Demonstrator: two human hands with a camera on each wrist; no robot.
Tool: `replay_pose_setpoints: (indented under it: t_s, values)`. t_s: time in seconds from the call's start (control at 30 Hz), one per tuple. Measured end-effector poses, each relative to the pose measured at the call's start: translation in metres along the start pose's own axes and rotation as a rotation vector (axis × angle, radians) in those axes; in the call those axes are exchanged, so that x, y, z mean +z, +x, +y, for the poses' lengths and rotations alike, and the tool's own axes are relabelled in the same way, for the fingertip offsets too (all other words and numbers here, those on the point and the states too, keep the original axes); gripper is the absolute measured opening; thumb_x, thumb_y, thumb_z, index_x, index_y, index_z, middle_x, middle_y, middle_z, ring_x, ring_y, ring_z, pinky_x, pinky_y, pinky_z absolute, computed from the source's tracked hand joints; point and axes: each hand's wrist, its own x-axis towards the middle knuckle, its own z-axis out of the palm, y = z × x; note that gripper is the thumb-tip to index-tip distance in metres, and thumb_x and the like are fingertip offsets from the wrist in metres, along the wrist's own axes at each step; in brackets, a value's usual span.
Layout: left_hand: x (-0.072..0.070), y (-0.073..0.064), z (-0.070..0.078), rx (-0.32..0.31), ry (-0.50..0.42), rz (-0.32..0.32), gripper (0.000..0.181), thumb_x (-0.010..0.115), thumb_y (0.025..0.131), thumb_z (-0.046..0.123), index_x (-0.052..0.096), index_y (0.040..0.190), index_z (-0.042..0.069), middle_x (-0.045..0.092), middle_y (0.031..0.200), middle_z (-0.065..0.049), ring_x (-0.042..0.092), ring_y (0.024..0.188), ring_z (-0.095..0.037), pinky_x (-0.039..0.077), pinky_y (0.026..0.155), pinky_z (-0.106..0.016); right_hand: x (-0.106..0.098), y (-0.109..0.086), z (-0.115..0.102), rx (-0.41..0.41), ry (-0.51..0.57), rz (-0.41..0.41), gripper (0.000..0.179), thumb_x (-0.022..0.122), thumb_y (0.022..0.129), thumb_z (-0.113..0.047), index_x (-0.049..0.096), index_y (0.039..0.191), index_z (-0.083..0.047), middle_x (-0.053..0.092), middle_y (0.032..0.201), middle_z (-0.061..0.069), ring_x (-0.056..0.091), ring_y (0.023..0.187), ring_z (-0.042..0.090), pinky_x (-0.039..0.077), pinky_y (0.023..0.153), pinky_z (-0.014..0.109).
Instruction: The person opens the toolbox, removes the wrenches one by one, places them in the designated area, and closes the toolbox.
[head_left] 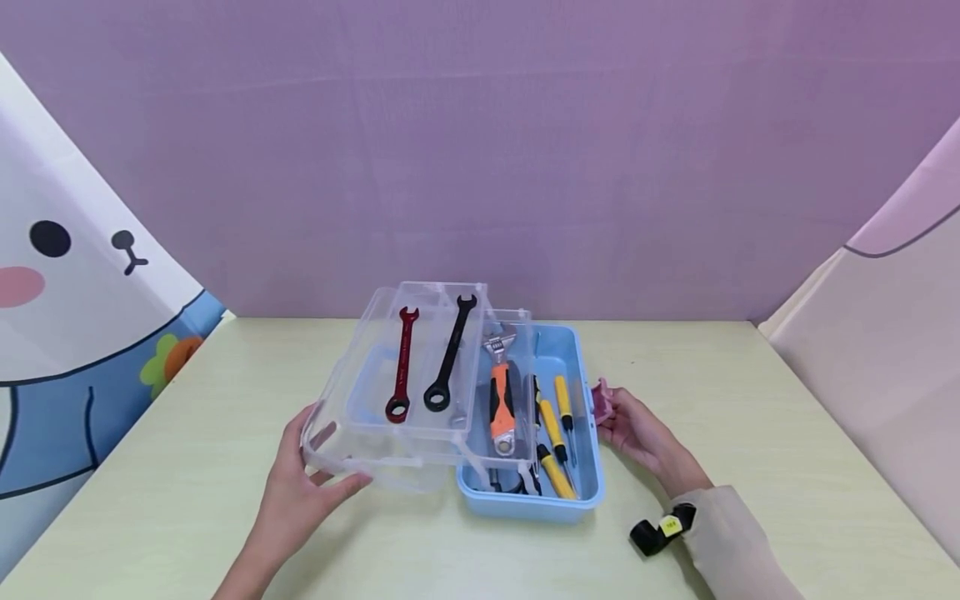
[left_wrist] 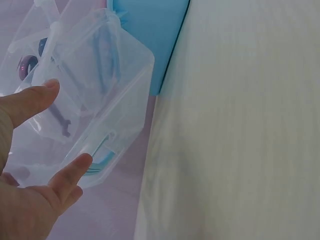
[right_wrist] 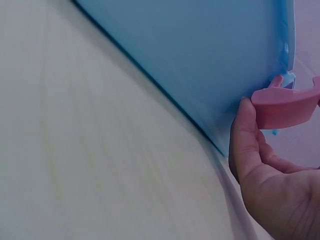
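"If we read the table (head_left: 450,558) from its left edge, what do we meet first?"

"Our left hand (head_left: 296,492), grasping the near left corner of the clear tray section (head_left: 420,442) between thumb and fingers. That section juts out to the left of the blue toolbox base (head_left: 517,505), which sits near the table's back edge, about midway between its far corners."

"What do we have lying in the trays?"

"A red wrench (head_left: 403,365), then a black wrench (head_left: 452,350) near it; farther right, the orange-handled adjustable wrench (head_left: 502,404), above the base. We can't tell how the tiers join."

"And past that?"

"Yellow-handled screwdrivers (head_left: 553,431), down in the base. Then, at its right wall, the pink latch (head_left: 602,402), pinched by our right hand (head_left: 641,433)."

"Which step would we call this?"

"Working the toolbox's upper part and latch together, we'd judge; we can't tell whether we're unfolding or folding it."

"So what does the next move call for?"

"Either way, we'd want the clear tray section swung slowly and level, lest the loose wrenches slide, with the base steadied from the right."
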Motion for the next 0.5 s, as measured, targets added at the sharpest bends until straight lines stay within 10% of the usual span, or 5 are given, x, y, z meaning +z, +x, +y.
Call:
replay_pose_setpoints:
  t_s: [0.5]
  values:
    - [-0.002, 0.004, -0.019, -0.158, -0.015, -0.033, 0.096, 0.083, 0.072, 0.009, 0.02, 0.145, 0.003, 0.03, 0.149, -0.021, 0.041, 0.131, -0.045, 0.056, 0.089, -0.037, -0.002, 0.002, 0.001, -0.005, -0.023, 0.011, 0.018, 0.035, 0.099, -0.018, 0.047, 0.11, -0.009, 0.052, 0.092, 0.0, 0.053, 0.079, 0.008, 0.052, 0.074, 0.017]
